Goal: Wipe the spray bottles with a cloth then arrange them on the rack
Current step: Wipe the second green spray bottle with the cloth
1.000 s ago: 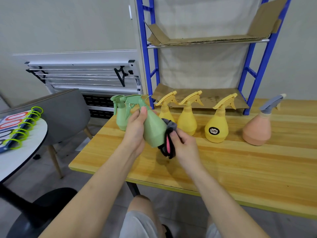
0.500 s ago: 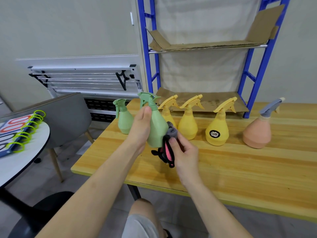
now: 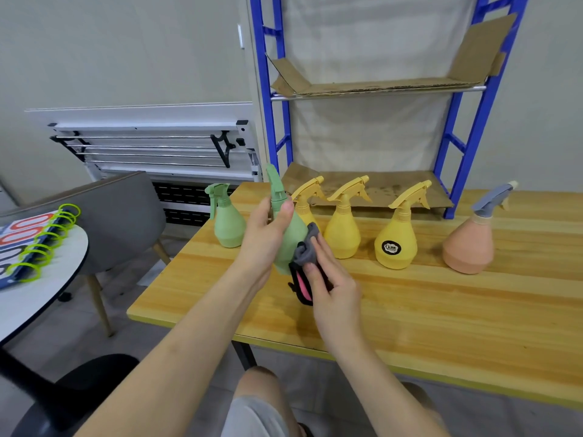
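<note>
— Right, where's the bottle?

— Centre of frame, above the table's near-left part. My left hand (image 3: 263, 239) grips the green bottle (image 3: 288, 238) at its neck, thumb across the front, fingers curled round behind. Long axis close to upright, nozzle tipped toward upper left.

— And the cloth?

— Cloth (image 3: 305, 257) bunched in my right hand (image 3: 331, 285), pinched between thumb and fingers, pressed against the bottle's lower right flank. Grey fold on top, black and pink hanging below. So the bottle lies up and left of my right fingers, touching them through the cloth.

— What does the next move turn on?

— My guess: wiping runs along that upright axis, so the left hand must turn the bottle to bring round the unwiped side. The left hand is the nearer one for carrying it to the rack (image 3: 268, 99), upper centre, beyond the row.

— Surface?

— Wooden table (image 3: 441, 310), yellow edge. Standing along its far side: a second green bottle (image 3: 227, 223), three yellow bottles (image 3: 342, 234), a pink bottle (image 3: 468, 244) at far right. None on the rack yet; its shelves carry cardboard (image 3: 378, 86).

— Room?

— Grey chair (image 3: 120, 222) at left, a round white table (image 3: 41, 288) holding ring-bound cards, pale wall behind.
</note>
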`<state>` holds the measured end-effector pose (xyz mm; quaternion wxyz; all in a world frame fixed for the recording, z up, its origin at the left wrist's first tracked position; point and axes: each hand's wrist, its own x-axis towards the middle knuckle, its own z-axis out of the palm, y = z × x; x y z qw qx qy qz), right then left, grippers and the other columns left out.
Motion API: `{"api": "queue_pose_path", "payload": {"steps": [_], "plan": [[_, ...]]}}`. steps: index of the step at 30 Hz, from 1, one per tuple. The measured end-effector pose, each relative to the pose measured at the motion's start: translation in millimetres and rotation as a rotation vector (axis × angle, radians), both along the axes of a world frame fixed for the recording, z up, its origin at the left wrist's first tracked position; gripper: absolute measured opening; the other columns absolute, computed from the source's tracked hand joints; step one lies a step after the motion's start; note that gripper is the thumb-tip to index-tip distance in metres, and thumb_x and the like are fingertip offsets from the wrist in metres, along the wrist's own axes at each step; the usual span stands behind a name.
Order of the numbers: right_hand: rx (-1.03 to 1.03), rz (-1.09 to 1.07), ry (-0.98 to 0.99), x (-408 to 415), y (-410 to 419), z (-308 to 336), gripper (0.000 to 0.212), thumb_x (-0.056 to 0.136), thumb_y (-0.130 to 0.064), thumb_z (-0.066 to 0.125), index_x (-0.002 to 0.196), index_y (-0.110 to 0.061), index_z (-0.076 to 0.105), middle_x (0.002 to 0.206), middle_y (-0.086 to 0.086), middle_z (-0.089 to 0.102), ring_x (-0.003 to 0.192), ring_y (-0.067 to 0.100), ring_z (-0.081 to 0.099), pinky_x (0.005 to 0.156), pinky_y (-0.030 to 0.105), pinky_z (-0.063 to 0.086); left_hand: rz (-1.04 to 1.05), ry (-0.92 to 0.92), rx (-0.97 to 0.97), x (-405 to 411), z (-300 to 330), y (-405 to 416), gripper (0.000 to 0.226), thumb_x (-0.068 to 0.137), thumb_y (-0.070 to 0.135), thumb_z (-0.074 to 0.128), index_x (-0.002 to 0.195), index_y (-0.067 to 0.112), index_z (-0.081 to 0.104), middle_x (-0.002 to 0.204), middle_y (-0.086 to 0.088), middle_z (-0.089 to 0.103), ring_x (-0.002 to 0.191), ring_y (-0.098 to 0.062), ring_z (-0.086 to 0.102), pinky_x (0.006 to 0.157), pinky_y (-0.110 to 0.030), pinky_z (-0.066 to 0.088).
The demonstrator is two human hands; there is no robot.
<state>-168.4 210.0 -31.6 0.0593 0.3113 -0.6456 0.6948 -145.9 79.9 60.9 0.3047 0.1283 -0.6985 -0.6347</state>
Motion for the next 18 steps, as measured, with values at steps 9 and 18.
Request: {"api": "queue_pose_path", "payload": {"steps": [9,18], "plan": [[-0.262,0.297,-0.643,-12,8,19,0.033,0.112,-0.023,0.046,0.136,-0.014,0.067,0.126,0.011,0.075,0.121,0.033,0.070,0.105,0.057,0.054,-0.106,0.081,0.160,7,-1,-7,0.031,0.109,0.026,0.046,0.132,0.014,0.063,0.111,0.000,0.069,0.104,-0.017,0.063,0.099,-0.039,0.053],[-0.255,0.080,-0.395,-7,6,7,0.039,0.105,-0.011,0.061,0.141,-0.026,0.066,0.133,-0.008,0.073,0.125,0.012,0.067,0.097,0.032,0.059,-0.026,-0.076,0.029,-3,-15,3,0.035,0.112,0.039,0.036,0.127,0.020,0.061,0.121,-0.002,0.072,0.116,-0.019,0.066,0.101,-0.039,0.053]]}}
